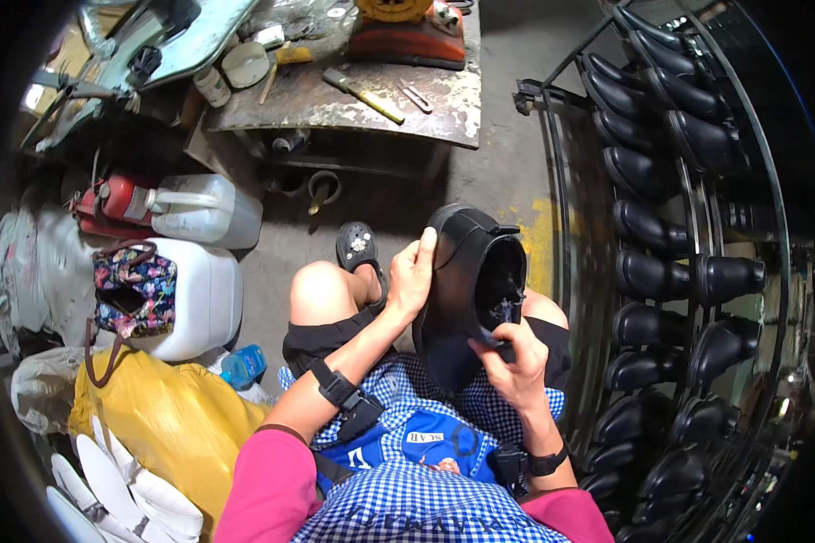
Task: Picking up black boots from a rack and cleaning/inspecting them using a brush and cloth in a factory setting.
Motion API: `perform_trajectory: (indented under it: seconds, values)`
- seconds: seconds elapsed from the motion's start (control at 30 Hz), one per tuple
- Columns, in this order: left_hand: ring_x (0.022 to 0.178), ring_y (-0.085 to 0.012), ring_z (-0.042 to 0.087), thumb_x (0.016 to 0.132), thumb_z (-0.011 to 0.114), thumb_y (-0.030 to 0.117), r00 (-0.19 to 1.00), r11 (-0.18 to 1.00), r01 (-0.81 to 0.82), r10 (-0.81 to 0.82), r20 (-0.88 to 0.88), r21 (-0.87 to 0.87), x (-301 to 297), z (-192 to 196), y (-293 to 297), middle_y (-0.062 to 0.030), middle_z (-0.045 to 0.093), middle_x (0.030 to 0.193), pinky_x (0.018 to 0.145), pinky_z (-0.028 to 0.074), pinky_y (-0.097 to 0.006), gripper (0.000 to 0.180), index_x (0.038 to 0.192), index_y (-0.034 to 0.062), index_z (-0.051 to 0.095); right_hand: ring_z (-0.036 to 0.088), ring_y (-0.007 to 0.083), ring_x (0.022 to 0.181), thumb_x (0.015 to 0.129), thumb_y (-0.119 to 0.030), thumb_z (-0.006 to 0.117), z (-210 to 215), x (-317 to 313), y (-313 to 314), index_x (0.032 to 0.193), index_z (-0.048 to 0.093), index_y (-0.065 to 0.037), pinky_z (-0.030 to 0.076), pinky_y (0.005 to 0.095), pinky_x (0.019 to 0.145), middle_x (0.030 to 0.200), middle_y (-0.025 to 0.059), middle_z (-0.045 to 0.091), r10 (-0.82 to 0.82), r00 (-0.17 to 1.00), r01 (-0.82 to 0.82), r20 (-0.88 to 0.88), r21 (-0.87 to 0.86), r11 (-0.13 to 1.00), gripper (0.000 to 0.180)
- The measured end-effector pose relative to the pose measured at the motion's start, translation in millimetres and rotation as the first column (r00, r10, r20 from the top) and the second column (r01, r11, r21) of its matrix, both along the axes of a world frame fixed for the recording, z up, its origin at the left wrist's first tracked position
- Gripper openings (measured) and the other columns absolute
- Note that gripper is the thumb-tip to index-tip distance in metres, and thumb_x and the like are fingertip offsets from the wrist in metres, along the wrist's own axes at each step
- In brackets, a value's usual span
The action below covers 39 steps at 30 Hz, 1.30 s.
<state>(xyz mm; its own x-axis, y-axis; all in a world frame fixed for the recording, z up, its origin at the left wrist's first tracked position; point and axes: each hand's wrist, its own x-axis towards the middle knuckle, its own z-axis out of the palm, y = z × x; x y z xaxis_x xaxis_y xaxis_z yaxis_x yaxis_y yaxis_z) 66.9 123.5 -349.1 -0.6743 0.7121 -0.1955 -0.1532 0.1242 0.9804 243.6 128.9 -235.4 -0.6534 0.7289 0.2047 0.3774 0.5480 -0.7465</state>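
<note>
A black boot is tilted over my lap, its opening turned toward the right. Along its left side lies my left hand, wrapped round the edge with the thumb on the upper. My right hand pinches the lower rim of the opening, its fingertips partly inside. Pale, thread-like bits show in the dark opening near those fingertips. A small black tab stands up at the top of the rim. Whether the right fingers also hold something small, I cannot make out.
Ahead stands a worn workbench with a yellow-handled hammer and a red machine base. A metal rack of black boots lines the right side. At left are white jerrycans, a flowered bag and a yellow sack.
</note>
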Motion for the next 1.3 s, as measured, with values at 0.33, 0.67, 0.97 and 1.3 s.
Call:
perform_trajectory:
  seconds: [0.33,0.67,0.97,1.3]
  values:
    - [0.061,-0.0191,0.065,0.093,0.038,0.039,0.798,0.952,0.305,-0.249,0.549,-0.012,-10,42,-8,-0.0152,0.064,0.09,0.044,0.047,-0.02,0.043,0.111,0.0017,0.049,0.046,0.0033,0.064,0.075,0.002,0.069,63,49,96,0.089,0.048,-0.006,0.039,0.0173,0.057,0.073,-0.0039,0.048,-0.54,0.675,0.416,-0.503,-0.344,0.841,0.026]
    - [0.059,-0.0203,0.064,0.091,0.045,0.03,0.77,0.91,0.414,-0.351,0.532,0.002,-17,71,5,-0.0156,0.065,0.085,0.048,0.053,-0.025,0.032,0.105,0.0013,0.052,0.057,0.0138,0.062,0.072,-0.011,0.072,137,172,281,0.097,0.052,-0.004,0.047,0.0271,0.045,0.083,0.0065,0.058,-0.755,0.397,0.814,-0.523,-0.18,0.552,0.033]
    - [0.063,-0.0141,0.063,0.095,0.043,0.021,0.775,0.791,0.608,-0.574,0.262,-0.064,3,54,88,-0.0106,0.065,0.086,0.058,0.051,-0.024,0.026,0.105,-0.0002,0.055,0.054,0.0223,0.104,0.069,-0.013,0.066,151,217,409,0.113,0.056,-0.003,0.04,0.0296,0.09,0.111,0.0162,0.058,-0.987,0.154,0.875,-0.043,0.469,0.117,0.047]
    - [0.074,-0.0343,0.062,0.085,0.052,0.024,0.339,0.514,0.748,-0.84,-0.424,-0.421,30,54,110,-0.0171,0.064,0.081,0.066,0.05,-0.042,0.027,0.101,0.0035,0.059,0.048,0.0378,0.114,0.071,-0.067,0.054,118,121,488,0.139,0.027,-0.022,0.036,0.0429,0.098,0.122,0.0226,0.051,-0.875,0.392,0.696,0.285,0.53,0.485,0.086]
